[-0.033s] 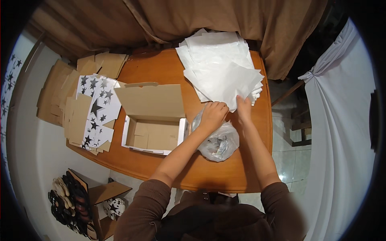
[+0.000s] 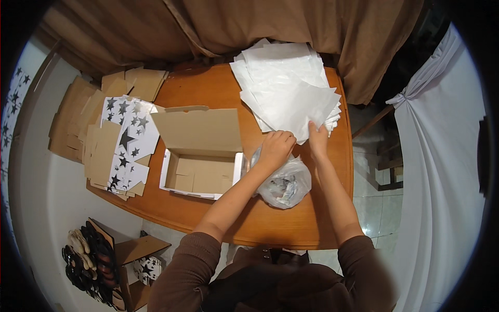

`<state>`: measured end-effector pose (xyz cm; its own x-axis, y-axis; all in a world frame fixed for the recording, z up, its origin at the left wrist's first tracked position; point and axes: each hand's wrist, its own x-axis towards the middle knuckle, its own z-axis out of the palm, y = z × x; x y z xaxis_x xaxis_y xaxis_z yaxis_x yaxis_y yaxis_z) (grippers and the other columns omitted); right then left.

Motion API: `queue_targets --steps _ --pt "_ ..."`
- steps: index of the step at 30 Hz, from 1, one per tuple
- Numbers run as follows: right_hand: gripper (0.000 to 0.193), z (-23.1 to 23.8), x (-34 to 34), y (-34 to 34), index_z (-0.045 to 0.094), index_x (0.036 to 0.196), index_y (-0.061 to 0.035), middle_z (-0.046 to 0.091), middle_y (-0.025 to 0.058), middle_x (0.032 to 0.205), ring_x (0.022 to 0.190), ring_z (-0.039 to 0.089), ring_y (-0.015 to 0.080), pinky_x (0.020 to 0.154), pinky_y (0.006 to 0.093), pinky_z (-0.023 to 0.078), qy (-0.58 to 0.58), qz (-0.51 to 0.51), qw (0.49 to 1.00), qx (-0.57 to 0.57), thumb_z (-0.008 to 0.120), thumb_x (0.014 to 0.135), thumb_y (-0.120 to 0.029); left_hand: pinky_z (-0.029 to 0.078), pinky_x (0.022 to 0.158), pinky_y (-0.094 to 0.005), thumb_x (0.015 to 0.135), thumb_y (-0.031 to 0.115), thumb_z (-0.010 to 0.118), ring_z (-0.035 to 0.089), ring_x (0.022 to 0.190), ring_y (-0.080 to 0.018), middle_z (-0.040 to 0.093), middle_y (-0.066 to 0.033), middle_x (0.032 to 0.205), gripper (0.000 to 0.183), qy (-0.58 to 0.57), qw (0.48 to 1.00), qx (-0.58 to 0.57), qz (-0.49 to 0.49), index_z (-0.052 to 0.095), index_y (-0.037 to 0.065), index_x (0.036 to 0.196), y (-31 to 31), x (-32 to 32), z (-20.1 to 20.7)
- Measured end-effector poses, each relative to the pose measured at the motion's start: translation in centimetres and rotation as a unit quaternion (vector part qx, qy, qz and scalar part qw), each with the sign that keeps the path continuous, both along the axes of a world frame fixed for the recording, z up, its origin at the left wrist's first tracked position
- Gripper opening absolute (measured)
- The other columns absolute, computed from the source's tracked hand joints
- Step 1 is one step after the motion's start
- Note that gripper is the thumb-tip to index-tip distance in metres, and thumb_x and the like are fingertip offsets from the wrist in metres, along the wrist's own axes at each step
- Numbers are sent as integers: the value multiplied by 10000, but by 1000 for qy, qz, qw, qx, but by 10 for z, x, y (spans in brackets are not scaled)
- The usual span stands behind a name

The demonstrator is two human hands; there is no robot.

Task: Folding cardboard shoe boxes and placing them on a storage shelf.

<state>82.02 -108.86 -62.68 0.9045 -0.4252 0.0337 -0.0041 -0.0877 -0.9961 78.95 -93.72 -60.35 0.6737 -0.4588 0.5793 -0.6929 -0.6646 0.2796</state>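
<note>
Both my hands are at the near corner of the top white paper sheet (image 2: 304, 106), which lies on a fanned stack of the same paper (image 2: 283, 60). My left hand (image 2: 277, 149) has its fingers curled closed at that corner; its fingertips are partly hidden. On the other side of the corner, my right hand (image 2: 317, 140) pinches the sheet's edge, thumb on top. Under my left wrist sits a translucent plastic bag (image 2: 299, 184) with crumpled greyish contents I cannot make out. Left of the bag stands a cardboard box (image 2: 197, 130), its lid raised, white outside and brown inside.
Flat white cardboard with black stars (image 2: 125, 138) lies at the left of the wooden table (image 2: 208, 88), among several brown cardboard pieces (image 2: 99, 151). Brown curtains (image 2: 249, 23) hang behind. Shoes (image 2: 91, 260) are on the lower left; a white cloth (image 2: 436, 171) hangs at the right.
</note>
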Motion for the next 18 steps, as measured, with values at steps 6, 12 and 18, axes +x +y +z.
queue_targets --steps 6,12,18 --pt "404 36 -1 -5 541 1153 33 576 168 1077 952 559 322 758 429 473 180 -82 794 -575 473 927 -295 434 760 -360 774 159 637 569 875 -236 603 -55 927 130 -15 999 -36 -13 616 71 866 50 -23 40" --pt "375 77 -4 41 563 1168 -27 572 96 954 856 551 272 693 396 469 -31 -172 755 -633 545 873 -258 439 769 -366 801 158 607 573 895 -245 604 -62 936 112 17 998 -52 -33 632 71 867 122 -39 59" --pt "137 166 -16 88 655 944 -78 607 67 839 764 573 279 660 368 461 -295 -114 745 -587 615 819 -119 445 787 -387 833 141 567 579 906 -268 604 -78 933 120 38 995 -93 -18 633 58 890 191 -35 78"
